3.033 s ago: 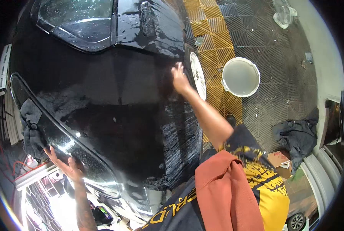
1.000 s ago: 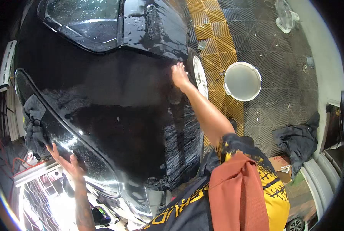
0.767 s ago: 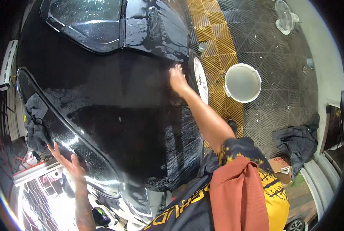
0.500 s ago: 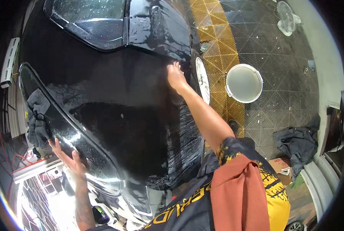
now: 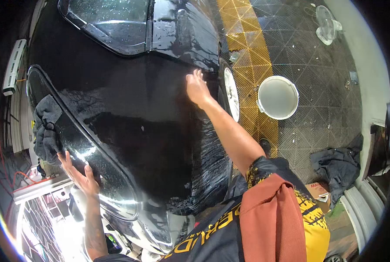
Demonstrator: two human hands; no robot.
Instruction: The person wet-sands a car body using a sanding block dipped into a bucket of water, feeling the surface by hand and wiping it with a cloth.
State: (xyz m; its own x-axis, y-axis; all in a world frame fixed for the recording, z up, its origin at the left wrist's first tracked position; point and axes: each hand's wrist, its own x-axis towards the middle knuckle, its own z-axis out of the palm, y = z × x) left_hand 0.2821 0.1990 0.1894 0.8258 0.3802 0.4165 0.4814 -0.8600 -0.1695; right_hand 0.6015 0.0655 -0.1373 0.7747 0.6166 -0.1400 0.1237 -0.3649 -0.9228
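My right hand (image 5: 196, 88) rests on the black body panel (image 5: 116, 100) of a car, just above the white wheel (image 5: 230, 94). Its fingers are curled in against the paint, and whatever may be under them is hidden. My left hand (image 5: 80, 177) lies with fingers spread at the edge of the car's curved glass (image 5: 97, 170), thumb apart, holding nothing. Just beyond its fingertips, a dark grey cloth (image 5: 49, 126) is draped crumpled over the glass. Wet streaks (image 5: 210, 161) mark the lower panel near my body.
To the right, a white bucket (image 5: 278, 97) of cloudy water stands on the grey and yellow tiled floor (image 5: 251, 48). A fan (image 5: 327, 25) sits farther off, and dark fabric (image 5: 339, 168) is heaped near the wall. An orange-brown cloth (image 5: 271, 218) hangs over my shoulder.
My right hand has slid slightly left across the black panel. My left hand stays by the glass edge, spread as before. The whole view has shifted a little.
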